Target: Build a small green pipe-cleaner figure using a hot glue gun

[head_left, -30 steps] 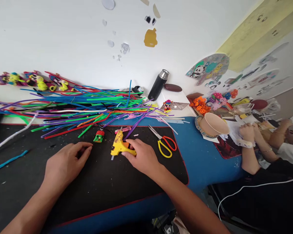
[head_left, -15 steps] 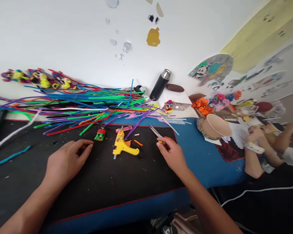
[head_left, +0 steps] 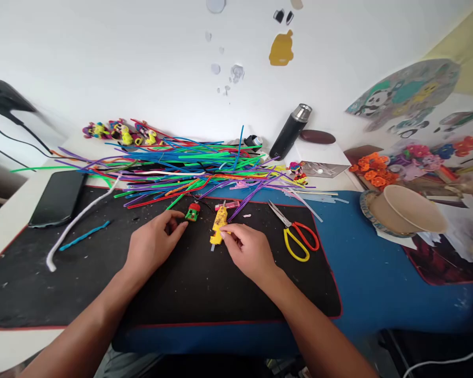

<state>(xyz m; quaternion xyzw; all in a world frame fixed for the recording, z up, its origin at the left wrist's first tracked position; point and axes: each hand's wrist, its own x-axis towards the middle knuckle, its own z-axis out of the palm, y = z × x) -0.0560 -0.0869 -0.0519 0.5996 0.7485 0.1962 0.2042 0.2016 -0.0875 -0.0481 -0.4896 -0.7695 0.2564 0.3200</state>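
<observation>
My left hand [head_left: 153, 242] rests on the black mat [head_left: 173, 302], fingers loosely curled and a gap between thumb and forefinger. Its fingertips are close beside a small red and green figure [head_left: 193, 212]; contact is unclear. My right hand [head_left: 250, 249] is closed at a yellow hot glue gun [head_left: 219, 219], thumb and forefinger at the gun's side. That hand covers the gun's handle. Scissors [head_left: 287, 223] with one red and one yellow handle loop lie to its right, blades pointing away.
A heap of coloured pipe cleaners [head_left: 189, 163] spans the back. A white strip [head_left: 74, 215], a blue twisted piece [head_left: 84, 235] and a phone [head_left: 59, 197] lie left. A black flask [head_left: 291, 131] stands behind; a beige bowl [head_left: 413, 207] is right, near another person's hand.
My right hand has left the scissors, which now lie on the mat, and moved left to the glue gun. My left hand stays by the figure. The view has turned left.
</observation>
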